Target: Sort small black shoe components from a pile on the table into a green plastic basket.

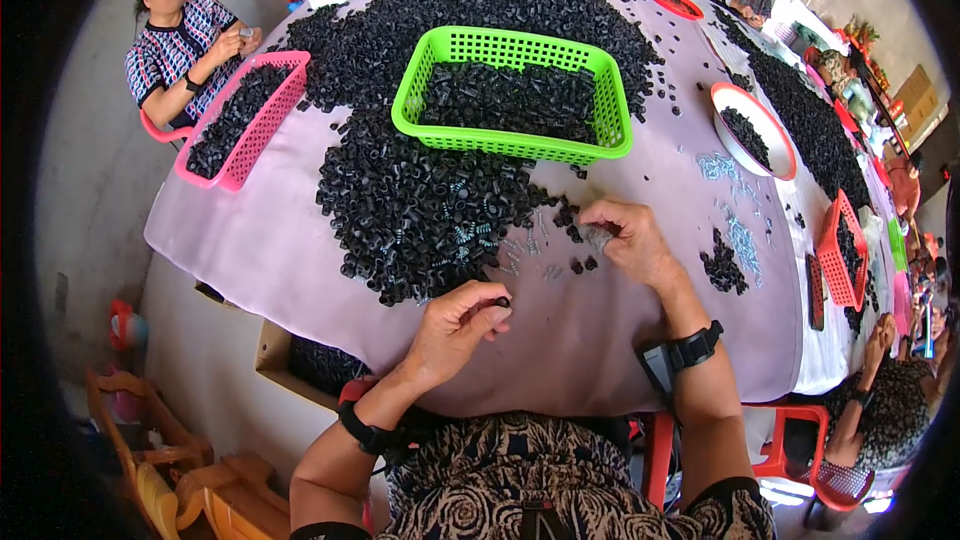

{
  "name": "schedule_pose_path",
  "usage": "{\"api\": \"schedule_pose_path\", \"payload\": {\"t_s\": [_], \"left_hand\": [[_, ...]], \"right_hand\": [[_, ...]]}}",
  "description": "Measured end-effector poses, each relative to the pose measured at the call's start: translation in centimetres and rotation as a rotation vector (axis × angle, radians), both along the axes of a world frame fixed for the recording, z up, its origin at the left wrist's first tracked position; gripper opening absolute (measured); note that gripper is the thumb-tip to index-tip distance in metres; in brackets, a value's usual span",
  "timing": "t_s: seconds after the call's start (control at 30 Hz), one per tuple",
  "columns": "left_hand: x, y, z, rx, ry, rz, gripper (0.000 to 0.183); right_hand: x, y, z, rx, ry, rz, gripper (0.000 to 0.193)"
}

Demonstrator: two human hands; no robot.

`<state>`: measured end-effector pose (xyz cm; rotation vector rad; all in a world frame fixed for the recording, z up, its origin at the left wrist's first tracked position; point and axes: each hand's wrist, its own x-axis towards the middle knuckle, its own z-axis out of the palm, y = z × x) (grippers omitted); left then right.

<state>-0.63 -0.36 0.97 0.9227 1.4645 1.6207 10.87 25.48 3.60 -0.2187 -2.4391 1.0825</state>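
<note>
My left hand (pixel 462 328) is closed in a pinch, with a small black plastic piece (pixel 503 302) at the fingertips. Farther right, my right hand (pixel 637 248) is held above the cloth with its fingers pressed together. Something greyish shows at its fingertips, too blurred to name. Beside that hand lie a few loose black pieces (pixel 578 265) and thin metal springs (pixel 525 248). A large heap of black plastic pieces (pixel 420 210) spreads in front of my hands, with more springs on it. Beyond it stands a green basket (pixel 513 146) partly filled with black pieces.
A pink basket (pixel 272 118) of black pieces stands at the left, near a seated person (pixel 190 50). To the right are a red-rimmed white bowl (pixel 738 130), bluish springs (pixel 742 240) and a red basket (pixel 840 260). Other people sit around the cloth-covered table (pixel 250 250).
</note>
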Motion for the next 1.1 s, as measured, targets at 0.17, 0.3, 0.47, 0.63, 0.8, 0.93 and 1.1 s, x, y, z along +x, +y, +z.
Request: {"api": "schedule_pose_path", "payload": {"t_s": [0.17, 0.3, 0.47, 0.63, 0.8, 0.93, 1.1], "left_hand": [[0.1, 0.0, 0.2, -0.011, 0.052, -0.015, 0.014], [0.3, 0.1, 0.3, -0.028, 0.057, -0.027, 0.013], [0.4, -0.2, -0.3, -0.013, 0.066, 0.034, 0.013], [0.3, 0.0, -0.2, 0.009, 0.062, 0.024, 0.014], [0.3, 0.2, -0.1, -0.001, 0.097, 0.052, 0.014], [0.1, 0.3, -0.1, 0.012, 0.109, 0.038, 0.014], [0.0, 0.1, -0.2, 0.04, 0.107, 0.027, 0.015]], "right_hand": [[0.4, 0.0, 0.4, 0.127, -0.144, 0.101, 0.027], [0.4, 0.2, -0.5, 0.175, -0.104, 0.089, 0.028], [0.2, -0.1, -0.4, 0.031, -0.143, 0.082, 0.025], [0.2, 0.2, -1.1, -0.069, -0.155, 0.055, 0.024], [0.2, 0.4, -2.1, -0.176, -0.084, 0.065, 0.023], [0.3, 0.2, -1.2, -0.207, -0.075, -0.031, 0.024], [0.2, 0.6, -1.6, -0.178, -0.097, -0.011, 0.026]]}}
